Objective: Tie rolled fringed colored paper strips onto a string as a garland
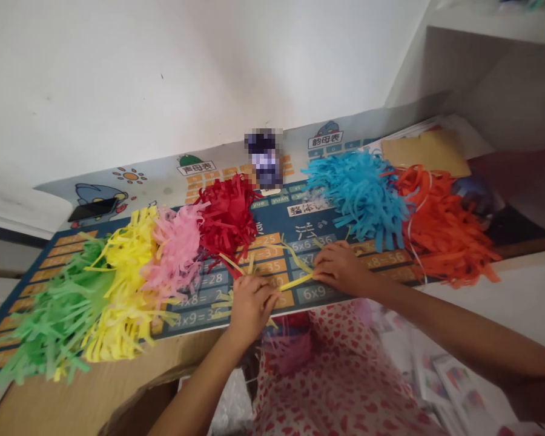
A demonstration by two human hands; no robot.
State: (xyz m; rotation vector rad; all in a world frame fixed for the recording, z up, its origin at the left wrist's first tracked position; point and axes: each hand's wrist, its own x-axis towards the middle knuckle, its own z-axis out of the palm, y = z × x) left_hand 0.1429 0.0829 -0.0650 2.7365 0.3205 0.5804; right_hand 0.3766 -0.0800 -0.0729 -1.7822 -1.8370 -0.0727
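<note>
My left hand (252, 306) is closed on a bundle of thin yellow paper strips (229, 300) lying on a printed multiplication mat (318, 295). My right hand (340, 269) pinches a yellow strip (295, 282) that spans the gap toward my left hand. Fringed paper bunches lie in a row across the mat. Green (57, 309), yellow (127, 284), pink (175, 251) and red (227, 218) stand left of my hands, while blue (358, 194) and orange (445, 224) lie beyond and right of them.
A blurred upright object (263, 158) stands against the white wall (209, 72). A phone (93, 209) lies at the mat's far left. A brown envelope (424, 151) lies far right. Printed sheets (458, 387) sit below the desk's right side, beside my heart-patterned clothing (340, 369).
</note>
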